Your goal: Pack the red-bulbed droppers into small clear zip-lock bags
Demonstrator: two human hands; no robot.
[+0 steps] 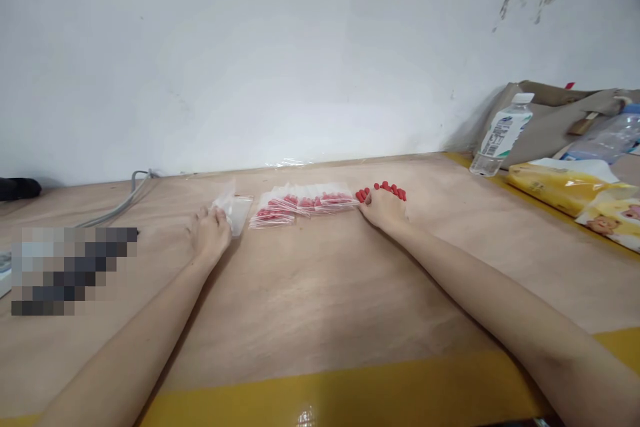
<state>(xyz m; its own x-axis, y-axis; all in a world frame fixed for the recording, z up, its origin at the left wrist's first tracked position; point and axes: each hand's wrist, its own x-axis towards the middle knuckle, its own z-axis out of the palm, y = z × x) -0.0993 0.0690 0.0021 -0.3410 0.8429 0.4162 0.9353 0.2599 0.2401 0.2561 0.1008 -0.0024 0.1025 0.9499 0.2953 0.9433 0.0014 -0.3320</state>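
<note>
My left hand (pixel 210 232) is at the left of the bags, its fingers closed on a clear plastic bag (pixel 229 205) whose upper part stands up a little. More flat clear bags (pixel 242 217) lie just right of that hand. In the middle, a row of clear bags with small red pieces inside (pixel 305 201) lies overlapping on the table. My right hand (pixel 385 208) rests over a small pile of loose red rounded pieces (pixel 394 188). Its thumb and fingers are bent together at the pile; what lies between them is hidden.
The wooden table (pixel 300 307) has yellow tape (pixel 260 393) along its front edge. A grey cable (pixel 131 199) and a blurred-out dark item (pixel 75 273) lie left. At right stand a water bottle (pixel 503 137), a grey bag (pixel 550 120) and yellow packs (pixel 560 183). A white wall rises behind.
</note>
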